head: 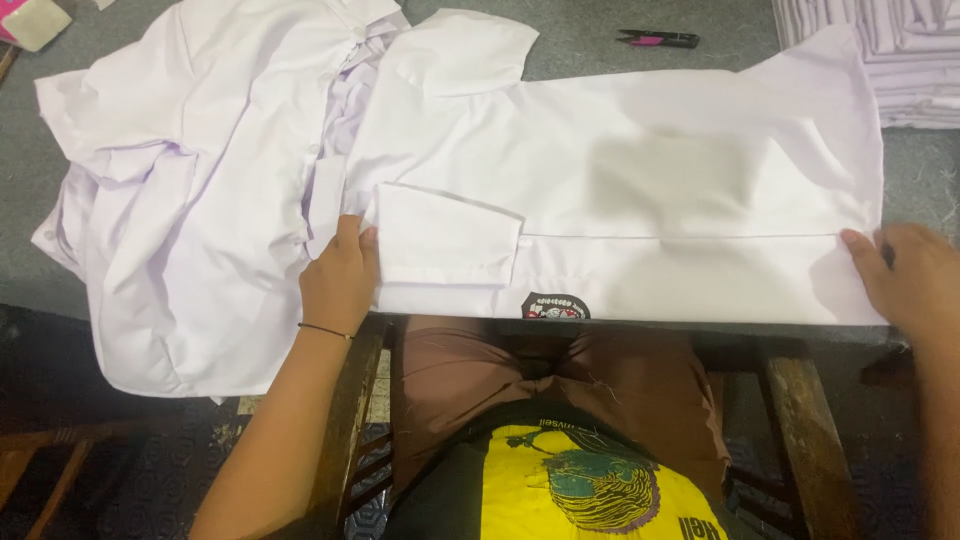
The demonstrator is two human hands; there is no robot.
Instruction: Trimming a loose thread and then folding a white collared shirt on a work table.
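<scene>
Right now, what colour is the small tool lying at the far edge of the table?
The small tool is black with pink handles, seen best in the head view, beyond the white shirt.

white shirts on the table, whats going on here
A person seated at a grey table has a white shirt spread flat in front of them, partly folded, with a short sleeve turned in over it. The left hand presses on the shirt's edge beside that sleeve, and the right hand holds down the far end of the near edge. More white shirts lie rumpled in a heap to the left, a folded stack sits at the top right, and small snips lie beyond the shirt.
</scene>
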